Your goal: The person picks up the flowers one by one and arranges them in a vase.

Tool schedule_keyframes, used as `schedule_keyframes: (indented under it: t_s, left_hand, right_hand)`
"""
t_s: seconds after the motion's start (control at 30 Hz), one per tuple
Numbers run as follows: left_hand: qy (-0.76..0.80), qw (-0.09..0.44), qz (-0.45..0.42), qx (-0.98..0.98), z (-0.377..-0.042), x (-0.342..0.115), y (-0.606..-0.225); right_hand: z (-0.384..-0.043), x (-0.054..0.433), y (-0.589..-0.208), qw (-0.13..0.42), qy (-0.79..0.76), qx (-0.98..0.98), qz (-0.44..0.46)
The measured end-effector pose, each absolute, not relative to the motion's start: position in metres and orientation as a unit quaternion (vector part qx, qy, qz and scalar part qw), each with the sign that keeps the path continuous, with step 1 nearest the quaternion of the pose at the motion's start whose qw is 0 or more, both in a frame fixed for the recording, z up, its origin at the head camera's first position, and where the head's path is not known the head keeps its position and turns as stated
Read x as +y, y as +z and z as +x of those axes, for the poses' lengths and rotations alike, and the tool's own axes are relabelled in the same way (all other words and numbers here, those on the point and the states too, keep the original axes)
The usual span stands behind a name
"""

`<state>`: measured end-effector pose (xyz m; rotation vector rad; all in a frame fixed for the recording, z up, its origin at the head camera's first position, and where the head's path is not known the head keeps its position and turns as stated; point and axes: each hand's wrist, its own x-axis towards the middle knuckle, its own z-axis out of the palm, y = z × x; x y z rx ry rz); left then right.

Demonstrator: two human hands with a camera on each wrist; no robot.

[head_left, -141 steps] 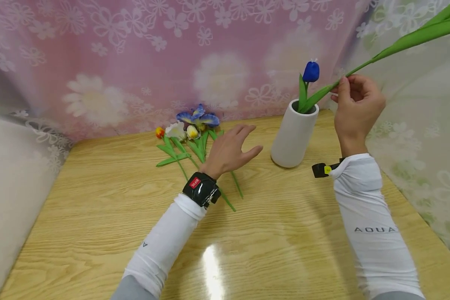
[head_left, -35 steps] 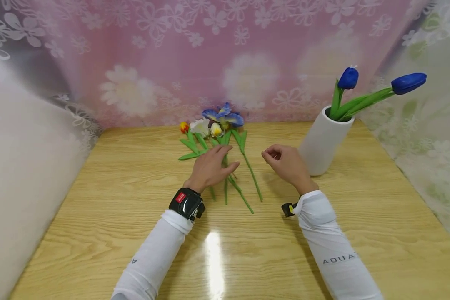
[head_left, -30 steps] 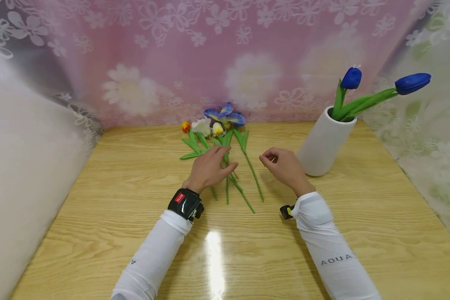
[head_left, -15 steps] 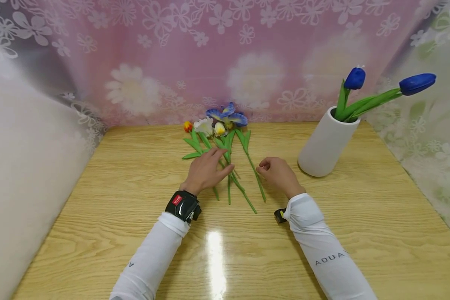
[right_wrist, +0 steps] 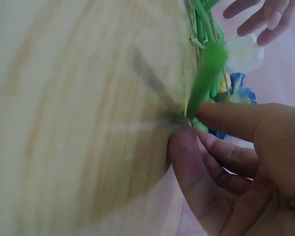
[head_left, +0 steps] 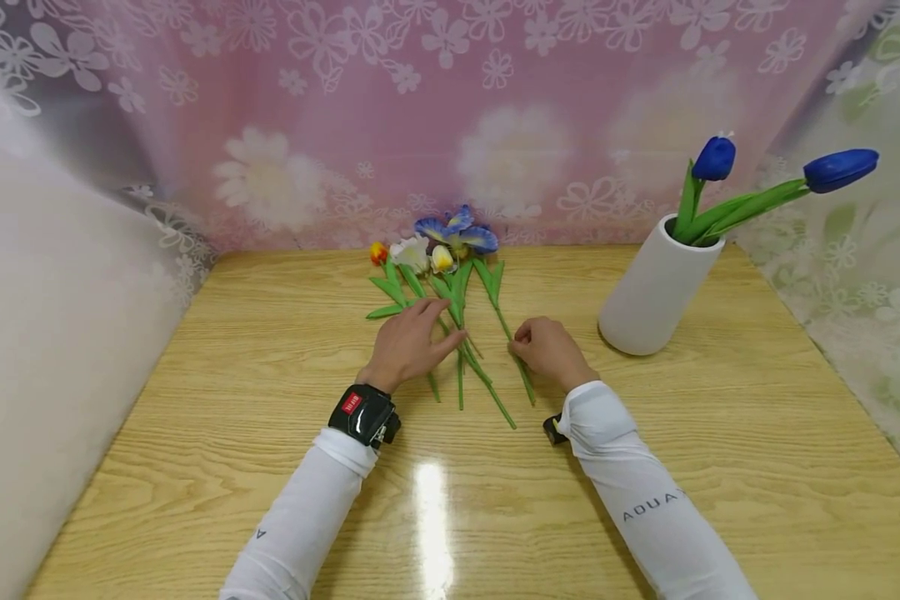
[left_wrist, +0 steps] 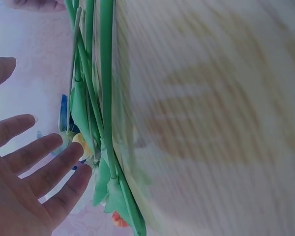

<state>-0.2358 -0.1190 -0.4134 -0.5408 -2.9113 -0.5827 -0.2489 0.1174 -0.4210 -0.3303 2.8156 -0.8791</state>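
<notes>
My right hand (head_left: pixel 551 350) pinches the green stem (head_left: pixel 527 385) of the rightmost artificial flower between thumb and index finger. In the right wrist view the stem's near end (right_wrist: pixel 209 69) sticks out past the fingertips, blurred. This stem runs up to two leaves below a blue iris bloom (head_left: pixel 461 232). My left hand (head_left: pixel 408 343) hovers with spread fingers over the other stems (left_wrist: pixel 106 73), holding nothing. Among those flowers are a white bloom (head_left: pixel 411 252), a yellow-and-white tulip (head_left: pixel 442 259) and a small orange-red tulip (head_left: pixel 378 253).
A white vase (head_left: pixel 656 292) stands on the wooden table (head_left: pixel 270 467) to the right of my right hand. In it are two blue tulips, one upright tulip (head_left: pixel 715 158) and one leaning tulip (head_left: pixel 840 171). A pink floral curtain (head_left: pixel 345 125) hangs behind the table.
The second blue tulip, earlier in my right hand, now stands in the vase. My right hand has come left and down to the rightmost stem and pinches it. My left hand stays over the flowers.
</notes>
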Motion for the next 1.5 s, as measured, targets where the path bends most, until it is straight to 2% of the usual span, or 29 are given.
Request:
schedule_keyframes:
  t_s: [0.43,0.73,0.97,1.5]
  left_hand:
    - [-0.209,0.068,-0.177,-0.959,-0.234,-0.122,-0.416]
    - [-0.212,0.072,-0.176,-0.959,-0.233,-0.120,-0.416]
    - [-0.212,0.082,-0.179,-0.957,-0.233,-0.120,-0.415]
    - [-0.226,0.093,-0.202,-0.948,-0.235,-0.111,-0.413]
  right_hand:
    - [-0.250,0.112,-0.418,0.107,-0.302,0.944,-0.075]
    - [-0.250,0.122,-0.423,0.111,-0.382,0.916,-0.047]
    - [-0.249,0.131,-0.414,0.078,-0.444,0.893,-0.002]
    - [-0.234,0.139,-0.403,0.037,-0.499,0.866,-0.028]
